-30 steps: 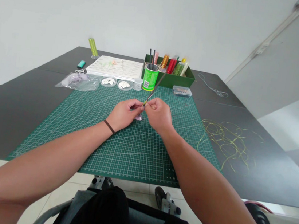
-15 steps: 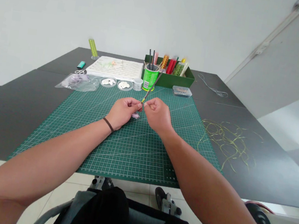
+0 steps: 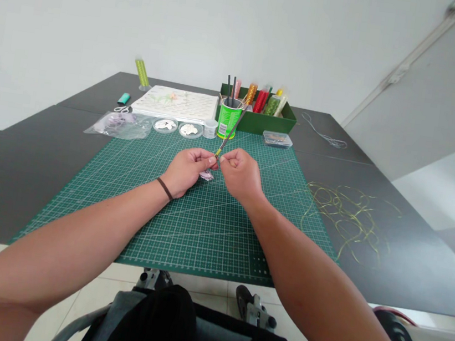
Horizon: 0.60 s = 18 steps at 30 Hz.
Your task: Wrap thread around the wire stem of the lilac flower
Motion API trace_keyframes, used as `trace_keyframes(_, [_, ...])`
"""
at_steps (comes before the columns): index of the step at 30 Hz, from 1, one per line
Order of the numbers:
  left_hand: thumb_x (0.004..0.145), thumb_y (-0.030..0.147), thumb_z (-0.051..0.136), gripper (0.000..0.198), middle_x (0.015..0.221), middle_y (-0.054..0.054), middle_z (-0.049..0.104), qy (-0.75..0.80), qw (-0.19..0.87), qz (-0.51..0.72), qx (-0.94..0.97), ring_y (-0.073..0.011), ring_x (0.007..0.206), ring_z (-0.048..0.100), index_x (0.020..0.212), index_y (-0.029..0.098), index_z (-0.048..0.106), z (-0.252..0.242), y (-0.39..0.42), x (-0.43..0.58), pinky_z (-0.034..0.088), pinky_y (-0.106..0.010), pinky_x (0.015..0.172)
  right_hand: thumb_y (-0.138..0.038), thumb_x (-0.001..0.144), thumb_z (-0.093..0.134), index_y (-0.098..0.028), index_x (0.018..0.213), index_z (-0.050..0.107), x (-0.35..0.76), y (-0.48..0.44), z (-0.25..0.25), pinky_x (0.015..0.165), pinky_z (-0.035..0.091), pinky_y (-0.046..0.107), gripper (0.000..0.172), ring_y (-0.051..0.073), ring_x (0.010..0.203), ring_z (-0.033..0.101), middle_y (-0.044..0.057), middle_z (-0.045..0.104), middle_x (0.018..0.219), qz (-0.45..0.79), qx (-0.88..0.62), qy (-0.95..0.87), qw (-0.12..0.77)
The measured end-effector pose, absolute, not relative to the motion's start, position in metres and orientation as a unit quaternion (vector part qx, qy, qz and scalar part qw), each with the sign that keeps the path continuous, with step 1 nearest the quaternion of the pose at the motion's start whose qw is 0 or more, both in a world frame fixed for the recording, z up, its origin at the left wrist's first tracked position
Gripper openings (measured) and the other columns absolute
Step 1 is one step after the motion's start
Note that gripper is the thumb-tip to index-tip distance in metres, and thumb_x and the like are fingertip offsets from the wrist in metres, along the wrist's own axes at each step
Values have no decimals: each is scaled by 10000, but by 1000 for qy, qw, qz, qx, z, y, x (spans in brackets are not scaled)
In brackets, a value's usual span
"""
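My left hand (image 3: 188, 170) pinches a thin dark stick (image 3: 234, 128) that slants up and away to the right. Yellow-green thread (image 3: 217, 152) is wound round the stick just above my left fingertips. Below those fingers hangs a pale lilac petal-like piece (image 3: 207, 175), partly covered by the hand; whether it joins the stick is hidden. Close beside, my right hand (image 3: 240, 175) is closed in a pinch, its fingertips next to the wound part. Whatever lies between its fingers is too small to make out. Both hands are above the green cutting mat (image 3: 202, 234).
Loose yellow-green thread (image 3: 347, 214) lies tangled at the right. Behind my hands stand a green can (image 3: 228, 120) with sticks, a green box (image 3: 263, 122) of spools, a clear case (image 3: 277, 139), dishes of white pieces (image 3: 189, 130), a white board (image 3: 178, 102), a plastic bag (image 3: 122, 125) and scissors (image 3: 122, 109).
Almost nothing differs. My right hand has shifted very slightly to the right, and the lilac piece under my left hand has turned or moved a little.
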<state>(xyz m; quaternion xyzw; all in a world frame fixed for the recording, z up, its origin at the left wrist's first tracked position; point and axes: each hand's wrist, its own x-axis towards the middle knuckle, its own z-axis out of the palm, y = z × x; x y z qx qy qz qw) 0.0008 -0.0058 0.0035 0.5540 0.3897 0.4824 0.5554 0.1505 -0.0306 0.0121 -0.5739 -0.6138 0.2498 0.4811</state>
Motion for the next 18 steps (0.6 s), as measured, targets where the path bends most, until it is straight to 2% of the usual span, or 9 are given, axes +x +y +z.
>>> trace_keyframes(4, [644,371,859,310,731,-28,721,376,571,479,551,-123,661,618,787,141,708,2,-5,1,477,-266,644,-222,851,563,-226,728,518,150,-31,13,581,339,285,131,121,534,438,-74,456,518,256,-573,-614,479])
trace_keyframes(9, [613,314,878,383,760,-34,740,368,589,489,528,-161,751,677,922,141,733,0,-4,0,508,-291,700,-210,849,562,-228,722,516,151,-31,14,580,332,288,136,123,532,432,-71,454,522,249,-577,-618,473])
trace_keyframes(18, [603,341,900,378,754,-36,741,344,636,478,499,-135,695,652,884,138,747,1,-4,0,501,-286,689,-253,860,564,-230,739,522,152,-32,12,580,336,287,130,120,515,423,-76,466,515,237,-562,-633,477])
